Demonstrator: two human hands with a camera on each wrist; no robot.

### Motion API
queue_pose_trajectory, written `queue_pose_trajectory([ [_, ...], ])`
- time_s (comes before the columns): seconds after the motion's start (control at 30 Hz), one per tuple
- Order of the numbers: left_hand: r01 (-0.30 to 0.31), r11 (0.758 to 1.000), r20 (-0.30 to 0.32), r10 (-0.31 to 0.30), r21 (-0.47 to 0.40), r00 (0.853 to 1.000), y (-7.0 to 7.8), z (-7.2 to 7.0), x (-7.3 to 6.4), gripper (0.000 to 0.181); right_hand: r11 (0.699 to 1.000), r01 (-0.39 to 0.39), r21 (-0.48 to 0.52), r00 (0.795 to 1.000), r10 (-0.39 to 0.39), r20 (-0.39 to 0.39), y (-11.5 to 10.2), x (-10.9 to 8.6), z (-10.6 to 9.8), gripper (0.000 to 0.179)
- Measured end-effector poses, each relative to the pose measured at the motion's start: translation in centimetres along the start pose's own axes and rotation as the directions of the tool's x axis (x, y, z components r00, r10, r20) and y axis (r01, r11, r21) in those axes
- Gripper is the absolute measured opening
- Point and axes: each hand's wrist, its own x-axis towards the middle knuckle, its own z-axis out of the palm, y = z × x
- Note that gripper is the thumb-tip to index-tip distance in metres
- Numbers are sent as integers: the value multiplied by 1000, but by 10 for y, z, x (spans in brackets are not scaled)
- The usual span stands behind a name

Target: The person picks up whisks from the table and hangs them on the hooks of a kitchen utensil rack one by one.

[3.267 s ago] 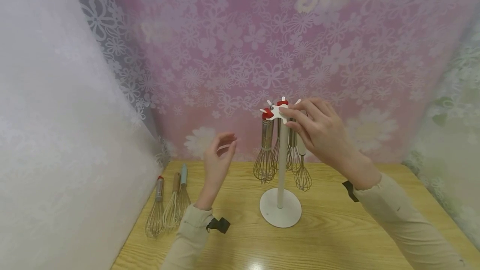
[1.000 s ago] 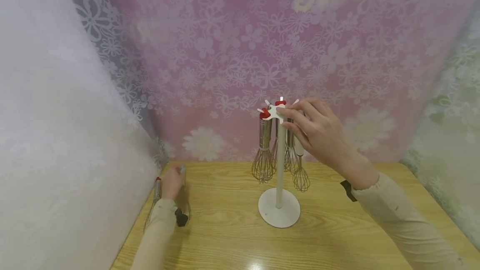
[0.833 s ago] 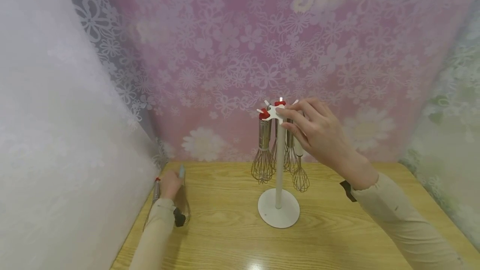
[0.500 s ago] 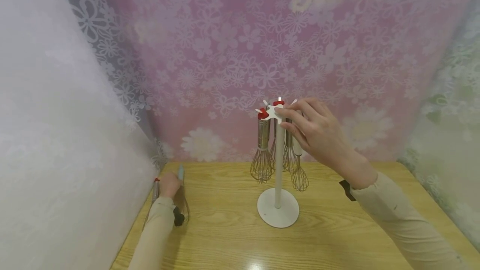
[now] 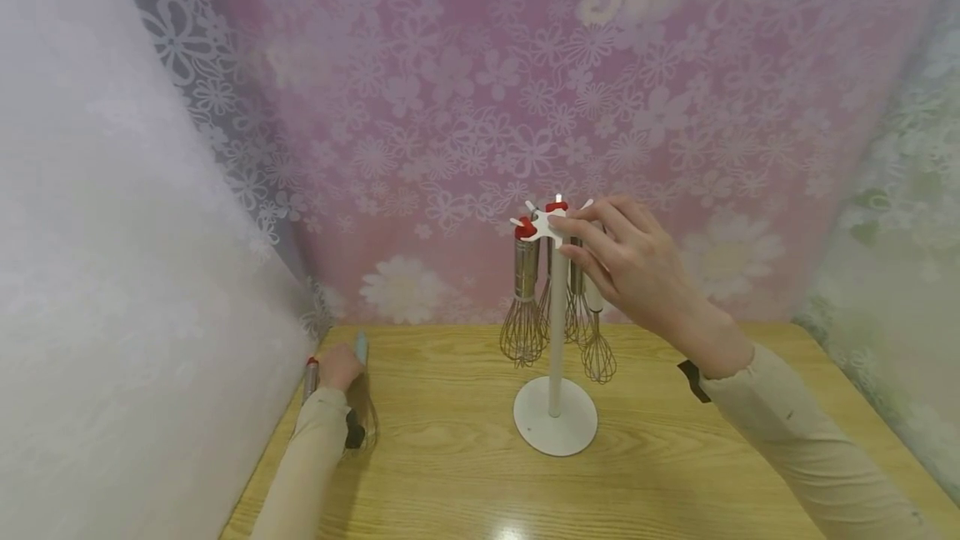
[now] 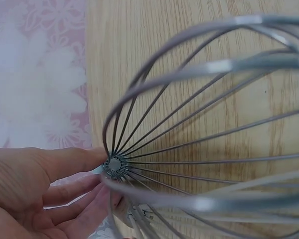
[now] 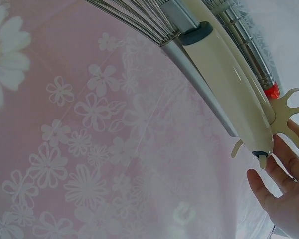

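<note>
**A:** ok so where's the whisk with the light blue handle [image 5: 362,347]?

**B:** far left end of the surface [image 5: 450,432], near the back edge. The left hand [image 5: 340,367] has it, thumb on one side and fingers on the other, right where the wires meet the handle. Can't tell if it's lifted or lying flat tho.

**A:** anything else over there?

**B:** yeah, a metal whisk with a red tip [image 5: 311,377], just left of that hand, partly covered by the sleeve [image 5: 311,440].

**A:** and the other hand?

**B:** right hand [image 5: 637,261] is up at the top of the white stand [image 5: 557,332], thumb and fingers pinching the hook piece [image 5: 546,226]. The stand's upright, round base [image 5: 555,432] flat on the surface.

**A:** stuff hanging on it?

**B:** several whisks. Nearest on the left is a metal one with a red top [image 5: 525,273], and there's a small one with a white handle [image 5: 597,348] under the right hand. The ones behind the pole overlap too much to count.

**A:** backdrop?

**B:** pink flowery cloth [image 5: 450,107] behind, pale sheet [image 5: 150,273] on the left.
</note>
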Motion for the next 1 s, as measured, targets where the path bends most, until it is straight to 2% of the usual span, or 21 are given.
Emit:
queue_pose_trajectory([
  [0.13, -6, 1000, 17, 6, -9, 1000, -1, 0, 0, 21, 1000, -2, 3, 1000, 2, 0, 0, 0, 0, 44],
  [0.33, -5, 998, 57, 9, -69, 998, -3, 1, -1, 34, 1000, -6, 13, 1000, 6, 3, 1, -1, 0, 44],
  [0.4, -3, 997, 63, 8, -76, 998, -2, 0, -1, 29, 1000, -6, 12, 1000, 6, 6, 1, -1, 0, 44],
  [0.5, 0, 996, 56, 5, -85, 998, 0, -1, -3, 24, 1000, -7, 9, 1000, 7, 9, 1, -1, 0, 45],
  [0.67, -2, 992, 30, 6, -124, 1000, 2, 1, -5, 29, 1000, -6, 9, 1000, 6, 5, 0, -1, 0, 45],
  [0.8, -29, 989, 21, 32, -142, 999, 5, 2, -6, 29, 1000, -5, 10, 1000, 5, 5, -1, 0, 0, 46],
  [0.9, -47, 986, 25, 52, -158, 998, 6, 2, -6, 27, 1000, -6, 10, 1000, 6, 4, -1, 0, 0, 46],
  [1.0, -37, 981, 41, 46, -190, 998, 9, 0, -7, 29, 1000, -7, 12, 1000, 7, 4, -1, 0, 0, 46],
])
